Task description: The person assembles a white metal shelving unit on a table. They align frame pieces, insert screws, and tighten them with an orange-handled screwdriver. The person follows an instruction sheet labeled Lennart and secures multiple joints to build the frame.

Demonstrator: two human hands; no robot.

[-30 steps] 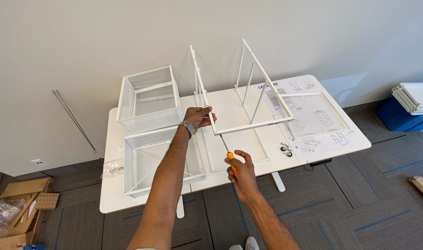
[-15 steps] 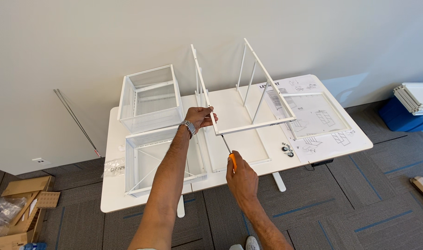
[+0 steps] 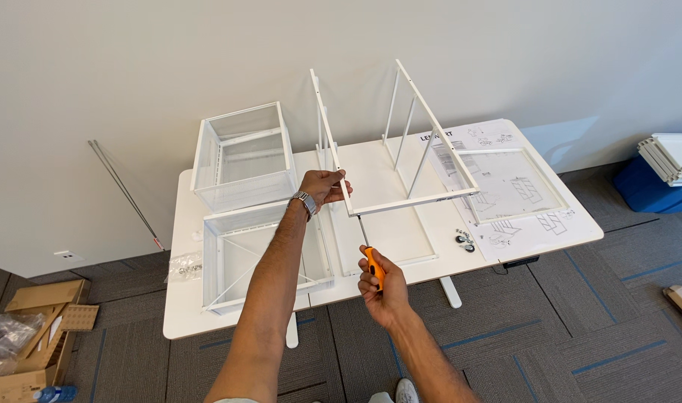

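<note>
Our left hand (image 3: pixel 322 185) reaches far forward, fingers pinched; our right hand (image 3: pixel 380 287) stays low, fist closed.

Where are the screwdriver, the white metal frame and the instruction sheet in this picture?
screwdriver (image 3: pixel 372 266): head view, on the orange handle in the right hand.
white metal frame (image 3: pixel 408 202): head view, on the front bottom bar.
instruction sheet (image 3: pixel 536 224): head view, on the paper near the table's right edge.
</note>
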